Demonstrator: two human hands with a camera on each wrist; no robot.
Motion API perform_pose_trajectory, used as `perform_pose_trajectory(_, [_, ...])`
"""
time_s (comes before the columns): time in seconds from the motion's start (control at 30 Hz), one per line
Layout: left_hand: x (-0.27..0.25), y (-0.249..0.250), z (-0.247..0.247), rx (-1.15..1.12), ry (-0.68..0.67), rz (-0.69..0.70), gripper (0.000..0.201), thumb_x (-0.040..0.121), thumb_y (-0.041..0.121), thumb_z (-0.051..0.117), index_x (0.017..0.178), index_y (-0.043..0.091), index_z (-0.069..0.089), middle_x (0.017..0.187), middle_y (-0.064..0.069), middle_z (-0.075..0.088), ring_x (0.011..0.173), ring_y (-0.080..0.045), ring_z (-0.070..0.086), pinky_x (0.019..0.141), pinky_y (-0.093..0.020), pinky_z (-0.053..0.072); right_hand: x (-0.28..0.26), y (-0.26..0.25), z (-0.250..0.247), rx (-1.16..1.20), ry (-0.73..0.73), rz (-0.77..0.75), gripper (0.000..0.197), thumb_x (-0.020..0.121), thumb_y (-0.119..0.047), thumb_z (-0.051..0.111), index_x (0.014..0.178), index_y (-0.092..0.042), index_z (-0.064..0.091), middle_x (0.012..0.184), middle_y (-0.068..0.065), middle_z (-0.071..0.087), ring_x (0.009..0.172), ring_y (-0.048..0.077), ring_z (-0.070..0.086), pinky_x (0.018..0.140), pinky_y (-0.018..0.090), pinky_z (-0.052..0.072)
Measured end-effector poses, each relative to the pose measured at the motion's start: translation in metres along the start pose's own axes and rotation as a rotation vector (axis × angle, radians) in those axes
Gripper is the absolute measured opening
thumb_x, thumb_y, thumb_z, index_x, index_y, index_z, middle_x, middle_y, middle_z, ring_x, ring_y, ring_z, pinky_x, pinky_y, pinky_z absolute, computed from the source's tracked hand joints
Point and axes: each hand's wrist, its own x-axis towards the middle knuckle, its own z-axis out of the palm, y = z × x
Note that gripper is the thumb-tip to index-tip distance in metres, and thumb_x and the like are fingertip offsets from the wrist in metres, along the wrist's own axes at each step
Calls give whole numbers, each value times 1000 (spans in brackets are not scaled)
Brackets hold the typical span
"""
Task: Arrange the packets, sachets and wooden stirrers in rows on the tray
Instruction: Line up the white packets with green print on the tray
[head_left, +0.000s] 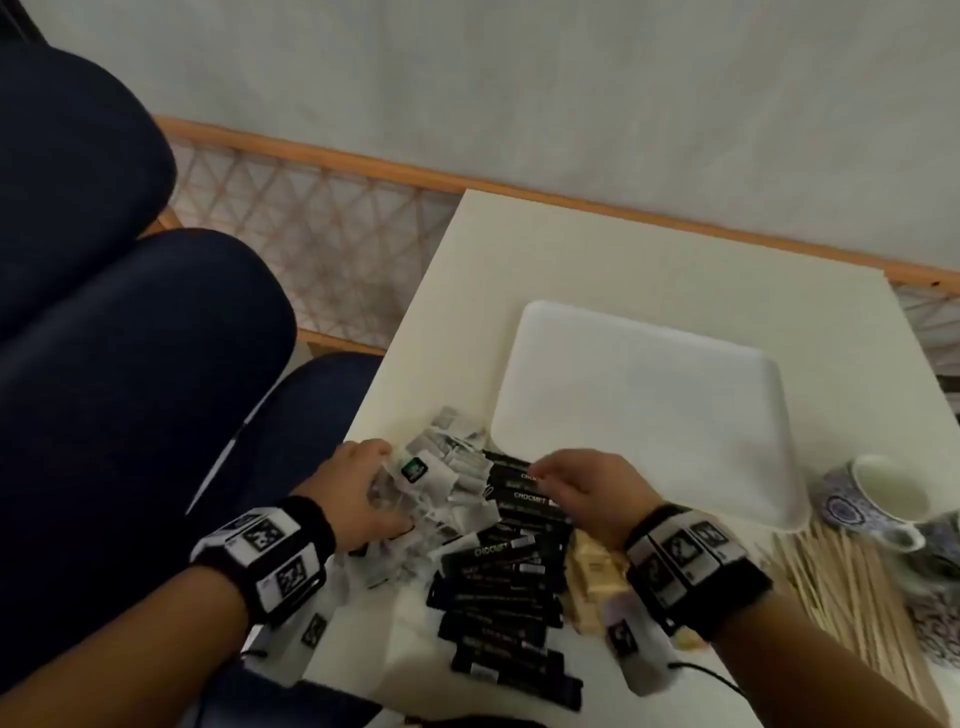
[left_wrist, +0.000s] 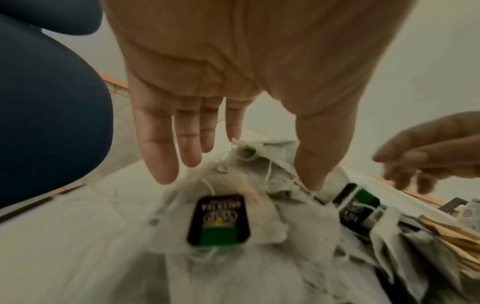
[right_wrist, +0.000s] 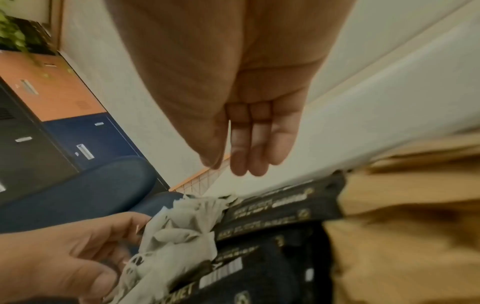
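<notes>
The white tray (head_left: 649, 415) lies bare in the middle of the table. In front of it is a heap of tea bags (head_left: 447, 467) with black-and-green tags (left_wrist: 218, 220). To their right lie black sachets (head_left: 498, 577) in a loose stack, then tan packets (head_left: 597, 571). Wooden stirrers (head_left: 841, 587) lie at the right. My left hand (head_left: 387, 488) hovers over the tea bags (left_wrist: 259, 224) with straight, spread fingers (left_wrist: 161, 156). Over the far end of the black sachets (right_wrist: 280, 214), my right hand (head_left: 543, 475) is relaxed, its fingers (right_wrist: 249, 148) holding nothing.
A blue-patterned cup (head_left: 878, 499) stands at the tray's right front corner, beside the stirrers. Dark blue cushions (head_left: 130, 364) crowd the table's left edge. Behind the table (head_left: 467, 312) runs a wooden lattice rail (head_left: 322, 218).
</notes>
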Motion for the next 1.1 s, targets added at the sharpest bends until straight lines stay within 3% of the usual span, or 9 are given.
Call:
perform_pose_trajectory(0.13, [3, 1, 12, -126, -25, -2, 89, 68, 48, 77, 139, 34, 26, 124, 3, 36, 103, -18, 53, 93, -37, 48, 28, -15, 12, 8, -38, 29, 41, 86, -32, 65, 125, -25, 59, 120, -2, 61, 94, 11, 57, 80, 19, 39])
perform_pose_trajectory(0.27, [4, 4, 17, -240, 56, -6, 78, 74, 38, 75, 137, 40, 27, 118, 6, 35, 92, -13, 54, 85, -31, 48, 48, -20, 27, -33, -114, 32, 71, 74, -43, 74, 137, -27, 46, 132, -1, 51, 112, 16, 54, 95, 29, 45])
perform_pose_trajectory(0.33, [2, 5, 21, -289, 80, -7, 68, 77, 32, 74, 133, 39, 35, 118, 6, 36, 83, -6, 53, 82, -28, 46, 52, -23, 32, -70, -134, 15, 79, 70, -49, 76, 138, -29, 42, 130, -3, 49, 115, 17, 51, 97, 31, 43])
perform_pose_trajectory(0.43, [1, 5, 23, -316, 109, -9, 57, 80, 28, 72, 129, 34, 44, 119, 5, 36, 83, -9, 54, 85, -28, 48, 55, -29, 39, -121, -147, -3, 83, 68, -51, 76, 139, -30, 39, 125, -3, 50, 113, 17, 50, 95, 31, 43])
perform_pose_trajectory(0.6, [2, 8, 27, -358, 189, -47, 39, 81, 27, 71, 116, 26, 54, 114, 5, 40, 81, -10, 54, 77, -22, 43, 54, -31, 41, -141, -122, -18, 66, 71, -48, 74, 128, -26, 48, 117, -2, 51, 105, 17, 51, 89, 31, 44])
perform_pose_trajectory(0.73, [3, 11, 30, -351, 204, -38, 36, 82, 25, 71, 114, 26, 56, 113, 4, 41, 82, -10, 53, 77, -20, 40, 53, -33, 42, -91, -127, -57, 58, 74, -42, 73, 125, -25, 52, 112, -4, 53, 99, 15, 52, 87, 31, 45])
perform_pose_trajectory(0.87, [5, 12, 29, -309, 163, -27, 38, 82, 25, 70, 117, 25, 55, 115, 4, 41, 89, -13, 54, 84, -24, 44, 50, -34, 39, 8, -133, -53, 24, 78, -29, 68, 96, -14, 62, 86, 5, 63, 79, 20, 58, 69, 31, 45])
perform_pose_trajectory(1.0, [11, 11, 20, -250, 92, 3, 40, 83, 31, 69, 121, 26, 56, 113, 4, 45, 89, -12, 53, 84, -23, 43, 44, -27, 17, 139, -110, 3, 23, 76, -26, 72, 81, -9, 58, 70, 5, 55, 63, 14, 46, 60, 27, 40])
perform_pose_trajectory(1.1, [14, 16, 8, -180, 65, 36, 33, 82, 42, 68, 112, 32, 60, 112, 7, 49, 86, -7, 53, 79, -22, 43, 41, -20, -9, 230, -127, 16, 25, 74, -30, 74, 85, -11, 64, 74, 9, 61, 65, 12, 50, 64, 28, 43])
